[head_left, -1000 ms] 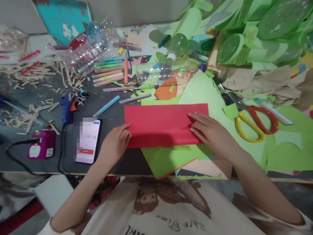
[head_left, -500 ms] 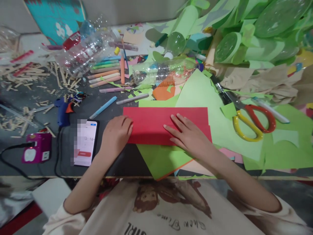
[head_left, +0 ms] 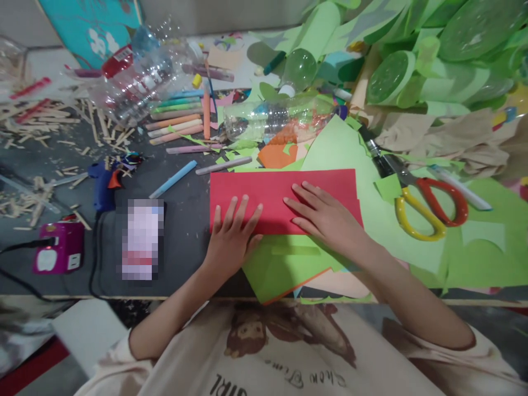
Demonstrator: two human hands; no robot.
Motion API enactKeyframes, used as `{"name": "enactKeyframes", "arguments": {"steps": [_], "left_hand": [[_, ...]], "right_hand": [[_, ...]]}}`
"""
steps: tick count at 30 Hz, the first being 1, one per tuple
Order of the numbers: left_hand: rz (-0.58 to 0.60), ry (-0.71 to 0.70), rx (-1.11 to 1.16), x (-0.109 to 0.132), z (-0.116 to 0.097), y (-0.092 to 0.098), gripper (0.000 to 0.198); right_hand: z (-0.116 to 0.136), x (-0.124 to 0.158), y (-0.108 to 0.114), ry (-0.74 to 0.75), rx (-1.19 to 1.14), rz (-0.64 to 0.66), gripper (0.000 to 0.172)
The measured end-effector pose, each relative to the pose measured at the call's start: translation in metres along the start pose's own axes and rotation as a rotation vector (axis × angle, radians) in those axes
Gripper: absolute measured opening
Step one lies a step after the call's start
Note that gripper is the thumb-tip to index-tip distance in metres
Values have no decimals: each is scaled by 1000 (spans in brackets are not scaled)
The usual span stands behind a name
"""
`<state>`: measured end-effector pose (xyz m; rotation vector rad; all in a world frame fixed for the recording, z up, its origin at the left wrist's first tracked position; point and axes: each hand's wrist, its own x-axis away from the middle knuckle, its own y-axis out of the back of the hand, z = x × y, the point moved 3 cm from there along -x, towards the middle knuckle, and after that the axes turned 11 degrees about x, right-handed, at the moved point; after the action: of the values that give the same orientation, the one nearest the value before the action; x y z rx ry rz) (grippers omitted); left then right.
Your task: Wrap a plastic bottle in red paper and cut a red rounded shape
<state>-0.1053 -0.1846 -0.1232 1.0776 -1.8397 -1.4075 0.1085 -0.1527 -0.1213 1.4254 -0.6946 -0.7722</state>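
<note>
A folded sheet of red paper (head_left: 272, 190) lies flat in front of me, on top of green paper sheets (head_left: 272, 269). My left hand (head_left: 233, 236) rests on the red paper's left part, fingers spread and pointing away from me. On its right part lies my right hand (head_left: 325, 214), its fingers stretched out flat, angled to the left. Neither hand grips anything; both press down on the paper. The far layer of the red paper sticks out slightly differently from the near layer at the right edge.
Scissors (head_left: 421, 209) with yellow and red handles lie to the right. At the left are a phone (head_left: 142, 239), a purple adapter (head_left: 58, 247) and a blue glue gun (head_left: 103, 184). Markers (head_left: 177, 124), clear plastic bottles (head_left: 280, 118), wooden sticks (head_left: 37, 124) and green bottle crafts (head_left: 412, 77) fill the back.
My left hand has moved right, from the red paper's left edge onto its surface, with fingers now spread. The red paper has shifted slightly away from me and to the right.
</note>
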Motion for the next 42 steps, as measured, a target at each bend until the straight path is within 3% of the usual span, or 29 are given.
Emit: {"name": "enactKeyframes", "arguments": {"steps": [31,42], "left_hand": [[25,115,37,4,-6,-2,53],[-52,112,24,3,4,0,49]], "right_hand": [[3,0,0,-62,-12,-50,40],[3,0,0,-75,-38,-30,40]]}}
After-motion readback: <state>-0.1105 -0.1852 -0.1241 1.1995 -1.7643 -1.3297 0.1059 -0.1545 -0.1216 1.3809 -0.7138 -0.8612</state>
